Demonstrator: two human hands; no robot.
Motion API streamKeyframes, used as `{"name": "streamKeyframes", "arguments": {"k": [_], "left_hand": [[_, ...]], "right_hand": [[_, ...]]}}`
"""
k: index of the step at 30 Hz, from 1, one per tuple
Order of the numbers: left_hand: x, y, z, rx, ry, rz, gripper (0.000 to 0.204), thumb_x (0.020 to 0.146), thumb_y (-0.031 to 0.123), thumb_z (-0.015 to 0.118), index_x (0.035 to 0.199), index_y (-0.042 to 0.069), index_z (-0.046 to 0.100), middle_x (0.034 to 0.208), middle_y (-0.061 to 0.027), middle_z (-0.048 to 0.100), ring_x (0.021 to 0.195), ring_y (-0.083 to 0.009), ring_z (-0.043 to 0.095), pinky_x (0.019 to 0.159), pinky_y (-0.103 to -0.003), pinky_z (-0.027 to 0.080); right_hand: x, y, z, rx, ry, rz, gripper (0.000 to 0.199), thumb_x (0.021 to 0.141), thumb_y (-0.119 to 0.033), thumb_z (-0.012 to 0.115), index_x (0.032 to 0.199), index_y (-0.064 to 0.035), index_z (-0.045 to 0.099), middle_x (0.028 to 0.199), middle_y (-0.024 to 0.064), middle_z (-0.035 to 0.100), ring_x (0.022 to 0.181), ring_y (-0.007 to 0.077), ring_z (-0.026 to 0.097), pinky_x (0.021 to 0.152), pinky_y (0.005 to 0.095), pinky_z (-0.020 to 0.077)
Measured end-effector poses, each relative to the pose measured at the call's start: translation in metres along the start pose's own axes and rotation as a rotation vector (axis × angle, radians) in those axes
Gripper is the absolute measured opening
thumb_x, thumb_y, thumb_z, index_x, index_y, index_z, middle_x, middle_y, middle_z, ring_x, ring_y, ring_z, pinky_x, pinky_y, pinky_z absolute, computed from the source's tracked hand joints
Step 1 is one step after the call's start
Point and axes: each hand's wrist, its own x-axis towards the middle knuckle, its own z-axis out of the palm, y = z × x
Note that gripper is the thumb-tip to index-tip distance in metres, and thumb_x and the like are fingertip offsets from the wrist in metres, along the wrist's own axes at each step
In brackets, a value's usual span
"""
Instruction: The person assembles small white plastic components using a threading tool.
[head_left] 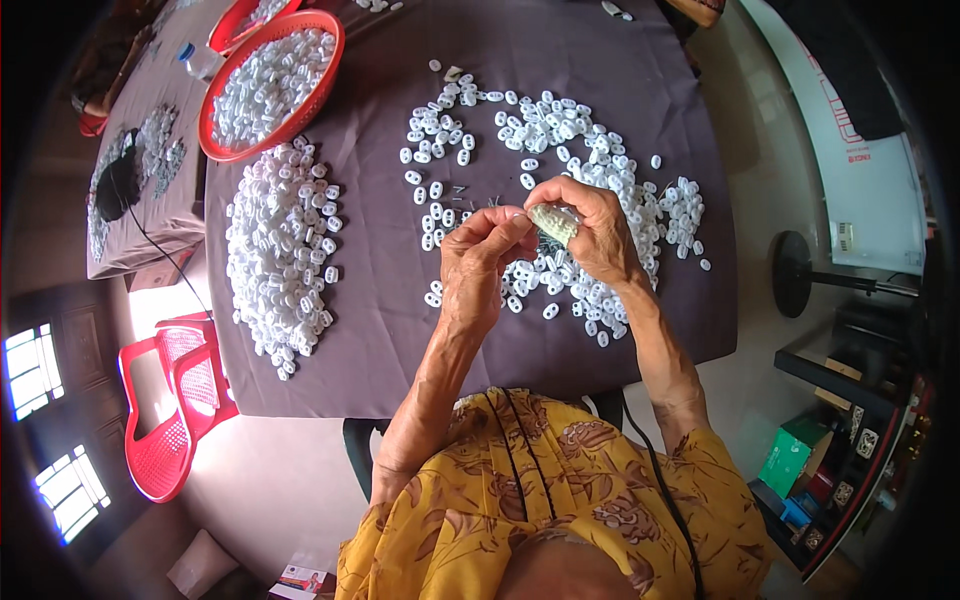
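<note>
Over the middle of the table, my left hand (pixel 480 255) and my right hand (pixel 590 235) meet at the fingertips. Thumb and forefinger of my left hand are pinched; anything between them is too small to make out. The fingers of my right hand are curled in, and a pale greenish wrap (pixel 553 224) appears to cover one of them. What these fingers hold is hidden. Small white oval pieces (pixel 610 165), each with two holes, lie loosely around and under both hands. Among them, thin metal pins (pixel 458 190) rest on the dark cloth.
A long heap of the same white pieces (pixel 280 250) lies to the left. Behind it a red basket (pixel 325 100) is full of them, with a clear bottle (pixel 203 65) alongside. A red chair (pixel 165 440) stands at left. On the right are a black stand (pixel 792 275) and a shelf (pixel 845 470).
</note>
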Motion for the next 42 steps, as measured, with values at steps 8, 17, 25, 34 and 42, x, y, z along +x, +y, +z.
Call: {"name": "streamKeyframes", "arguments": {"k": [8, 17, 25, 34, 42], "left_hand": [[0.002, -0.003, -0.002, 0.017, 0.024, 0.039, 0.016, 0.080, 0.014, 0.064, 0.087, -0.001, 0.062, 0.077, -0.0058, 0.062, 0.067, -0.0119, 0.058, 0.064, -0.026, 0.048], [-0.001, 0.003, 0.002, -0.072, 0.024, 0.015, 0.015, 0.082, 0.011, 0.062, 0.090, -0.001, 0.062, 0.086, -0.0105, 0.065, 0.070, -0.0129, 0.059, 0.066, -0.026, 0.050], [0.001, 0.020, -0.013, -0.102, 0.135, 0.138, 0.011, 0.082, 0.010, 0.062, 0.086, 0.000, 0.060, 0.076, -0.0050, 0.060, 0.066, -0.0109, 0.057, 0.060, -0.025, 0.048], [0.001, 0.015, -0.011, -0.052, 0.111, 0.081, 0.013, 0.081, 0.013, 0.064, 0.086, 0.001, 0.060, 0.077, -0.0051, 0.060, 0.066, -0.0107, 0.057, 0.062, -0.024, 0.049], [-0.001, 0.018, -0.009, -0.022, 0.126, 0.079, 0.012, 0.081, 0.012, 0.063, 0.087, 0.001, 0.061, 0.074, -0.0037, 0.060, 0.065, -0.0099, 0.056, 0.062, -0.023, 0.048]], "right_hand": [[0.004, -0.002, 0.001, 0.042, -0.024, 0.094, 0.010, 0.078, -0.003, 0.056, 0.088, -0.0012, 0.059, 0.077, 0.0023, 0.061, 0.073, 0.0099, 0.057, 0.067, 0.0240, 0.0441], [-0.007, 0.004, 0.004, 0.100, 0.065, -0.021, 0.016, 0.081, 0.000, 0.054, 0.096, -0.0038, 0.060, 0.083, 0.0053, 0.064, 0.076, 0.0120, 0.060, 0.069, 0.0252, 0.0469], [0.000, 0.018, -0.017, -0.002, 0.168, 0.038, 0.020, 0.079, 0.002, 0.050, 0.096, -0.0017, 0.060, 0.082, 0.0071, 0.065, 0.078, 0.0146, 0.062, 0.069, 0.0242, 0.0481], [0.030, 0.082, -0.002, -0.628, 0.082, -0.240, 0.018, 0.070, 0.001, 0.052, 0.085, -0.0008, 0.061, 0.079, 0.0140, 0.061, 0.076, 0.0311, 0.059, 0.068, 0.0368, 0.0462], [0.042, 0.104, 0.015, -0.754, 0.054, -0.372, 0.009, 0.065, 0.002, 0.047, 0.068, -0.0053, 0.051, 0.063, 0.0074, 0.051, 0.069, 0.0268, 0.052, 0.065, 0.0395, 0.0356]]}}
